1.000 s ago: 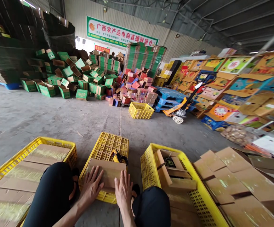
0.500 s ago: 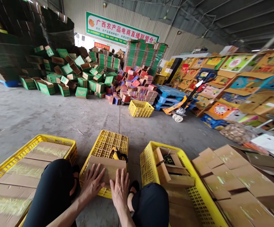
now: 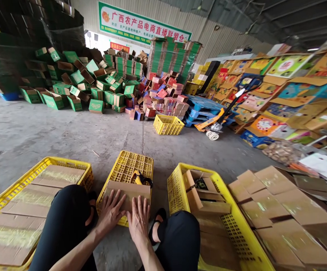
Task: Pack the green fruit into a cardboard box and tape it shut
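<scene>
The banner [image 3: 141,28] reads "广西农产品电商直播联盟仓"; the red sign [image 3: 119,47] is blurred.

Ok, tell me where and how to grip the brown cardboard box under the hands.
Probably best by its two short ends, coming in from left and right together: the brown cardboard box lies with its long side across the yellow plastic lattice crate, and a yellow-and-black tool sits just beyond its far edge.

- Your floor [image 3: 118,131] gets diffuse daylight; past its far edge an opening [image 3: 104,43] glares.
- A stack [image 3: 2,62] by its far left corner is shadowed.
- Tape [image 3: 14,235] shines in your left crate [image 3: 67,162]; the carton [image 3: 128,185] on your middle crate [image 3: 132,159] is clear.
- Wide-angle stretch smears your coloured boxes [image 3: 287,67] far right.
</scene>
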`<act>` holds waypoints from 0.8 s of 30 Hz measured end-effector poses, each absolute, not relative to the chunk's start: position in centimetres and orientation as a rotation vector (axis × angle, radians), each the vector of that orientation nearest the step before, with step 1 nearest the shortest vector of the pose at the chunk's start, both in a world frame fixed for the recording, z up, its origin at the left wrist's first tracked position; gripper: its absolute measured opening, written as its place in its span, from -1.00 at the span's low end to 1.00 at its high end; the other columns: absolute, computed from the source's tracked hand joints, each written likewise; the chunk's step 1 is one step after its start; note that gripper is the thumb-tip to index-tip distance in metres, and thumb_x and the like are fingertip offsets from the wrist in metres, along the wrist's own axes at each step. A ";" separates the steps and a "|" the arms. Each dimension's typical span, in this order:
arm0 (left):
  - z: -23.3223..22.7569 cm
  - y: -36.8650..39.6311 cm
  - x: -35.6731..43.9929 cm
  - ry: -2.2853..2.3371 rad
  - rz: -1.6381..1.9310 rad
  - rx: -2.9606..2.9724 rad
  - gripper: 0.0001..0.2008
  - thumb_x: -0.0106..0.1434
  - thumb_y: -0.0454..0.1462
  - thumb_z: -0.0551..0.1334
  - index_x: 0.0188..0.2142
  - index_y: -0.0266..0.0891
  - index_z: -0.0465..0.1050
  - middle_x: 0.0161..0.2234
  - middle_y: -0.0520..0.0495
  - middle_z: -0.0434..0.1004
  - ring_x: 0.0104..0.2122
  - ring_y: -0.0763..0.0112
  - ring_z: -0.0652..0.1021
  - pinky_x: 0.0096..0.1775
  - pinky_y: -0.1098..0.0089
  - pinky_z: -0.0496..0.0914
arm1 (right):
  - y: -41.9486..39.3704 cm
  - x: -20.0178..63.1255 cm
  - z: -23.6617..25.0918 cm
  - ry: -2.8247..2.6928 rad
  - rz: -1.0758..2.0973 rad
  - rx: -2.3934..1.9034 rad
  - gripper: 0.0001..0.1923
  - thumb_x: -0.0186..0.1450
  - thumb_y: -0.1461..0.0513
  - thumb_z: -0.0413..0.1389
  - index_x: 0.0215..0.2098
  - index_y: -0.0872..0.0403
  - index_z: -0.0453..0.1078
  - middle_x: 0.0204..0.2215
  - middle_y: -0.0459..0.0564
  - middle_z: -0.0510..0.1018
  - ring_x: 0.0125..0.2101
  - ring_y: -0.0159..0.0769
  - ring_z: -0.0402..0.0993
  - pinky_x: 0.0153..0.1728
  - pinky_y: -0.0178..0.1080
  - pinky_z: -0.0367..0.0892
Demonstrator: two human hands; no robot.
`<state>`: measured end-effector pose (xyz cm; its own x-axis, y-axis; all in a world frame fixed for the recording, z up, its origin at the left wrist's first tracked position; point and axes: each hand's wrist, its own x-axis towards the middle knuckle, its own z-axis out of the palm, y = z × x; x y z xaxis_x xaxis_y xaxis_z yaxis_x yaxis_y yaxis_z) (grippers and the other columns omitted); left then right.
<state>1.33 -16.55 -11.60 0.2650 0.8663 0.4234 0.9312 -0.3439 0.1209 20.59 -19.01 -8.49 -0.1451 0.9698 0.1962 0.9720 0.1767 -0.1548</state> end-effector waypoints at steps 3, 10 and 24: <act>-10.9 -16.7 1.2 -1.707 -0.647 -2.408 -0.45 0.51 -0.04 0.11 0.42 -0.04 0.30 0.45 -0.14 0.22 0.40 -0.24 0.20 0.26 -0.14 0.24 | -18.7 20.5 -7.9 -2.202 0.029 -1.892 -0.37 0.56 -0.10 -0.13 0.51 -0.11 0.12 0.49 0.04 0.13 0.47 0.19 0.04 0.39 0.26 0.09; -10.2 -16.9 0.7 -1.679 -0.690 -2.488 -0.51 0.55 -0.11 0.05 0.38 -0.08 0.36 0.43 -0.13 0.28 0.39 -0.22 0.23 0.26 -0.18 0.23 | -17.5 20.3 -6.5 -2.163 0.136 -2.006 -0.39 0.58 -0.06 -0.14 0.50 -0.07 0.15 0.51 0.13 0.08 0.49 0.17 -0.03 0.40 0.31 -0.01; -10.0 -16.5 0.8 -1.681 -0.773 -2.586 -0.32 0.48 0.04 0.14 0.48 -0.15 0.16 0.46 -0.20 0.19 0.38 -0.02 0.30 0.30 0.07 0.23 | -16.2 20.4 -6.2 -2.103 0.057 -2.097 -0.34 0.58 -0.02 -0.13 0.51 0.13 0.13 0.50 0.31 0.05 0.49 0.20 -0.04 0.37 0.28 0.07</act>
